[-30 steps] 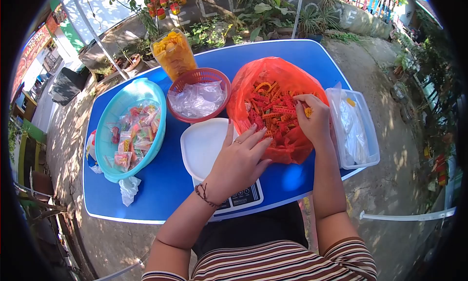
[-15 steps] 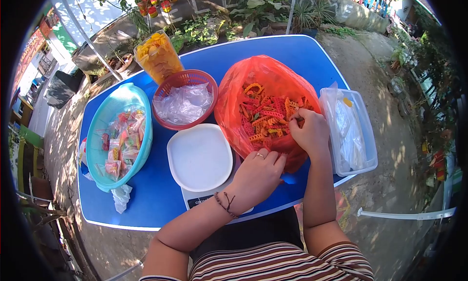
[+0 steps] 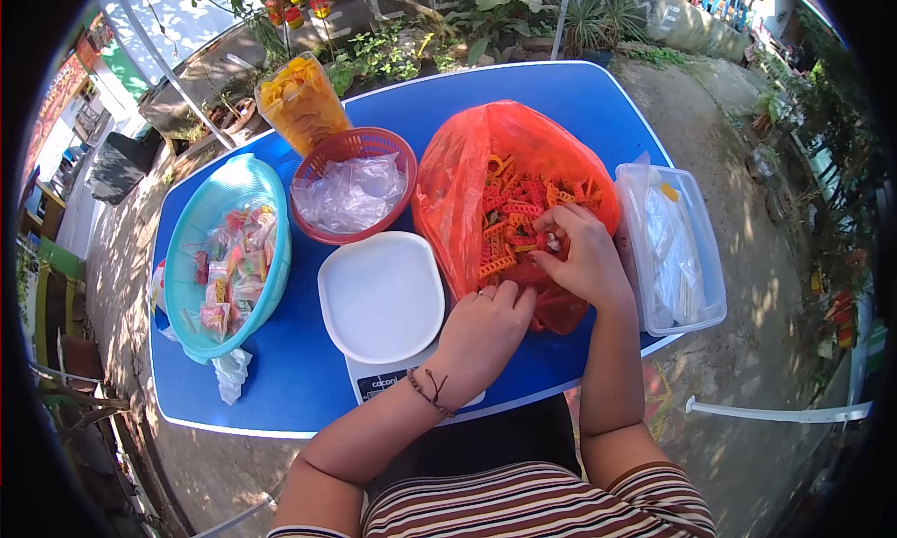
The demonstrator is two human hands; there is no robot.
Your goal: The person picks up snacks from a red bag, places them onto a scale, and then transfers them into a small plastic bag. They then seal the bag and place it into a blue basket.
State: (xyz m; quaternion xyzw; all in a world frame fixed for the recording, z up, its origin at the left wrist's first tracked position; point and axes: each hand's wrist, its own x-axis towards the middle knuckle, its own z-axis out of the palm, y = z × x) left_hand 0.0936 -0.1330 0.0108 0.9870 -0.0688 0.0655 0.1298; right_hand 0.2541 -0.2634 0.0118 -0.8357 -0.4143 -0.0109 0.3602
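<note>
A red plastic bag (image 3: pixel 458 178) stands open on the blue table, filled with red and orange ridged snack pieces (image 3: pixel 514 197). At the bag's near edge, my left hand (image 3: pixel 488 331) has its fingers curled onto the red plastic. My right hand (image 3: pixel 584 258) is over the bag's opening at the right, fingers bent around a small whitish thing I cannot make out. Left of my left hand lies a white scale (image 3: pixel 381 381) with a white tray (image 3: pixel 381 298) on top; the tray holds nothing.
On the blue table (image 3: pixel 271 398) are a teal basket (image 3: pixel 190 230) of small filled packets, a red basket (image 3: pixel 408 178) of clear bags, a container of yellow chips (image 3: pixel 304 104), and a clear box (image 3: pixel 687 248) with plastic bags at the right.
My right hand has shifted slightly left and now curls around something small. The snack pieces and the bag's near edge have moved a little. My left hand remains at that edge.
</note>
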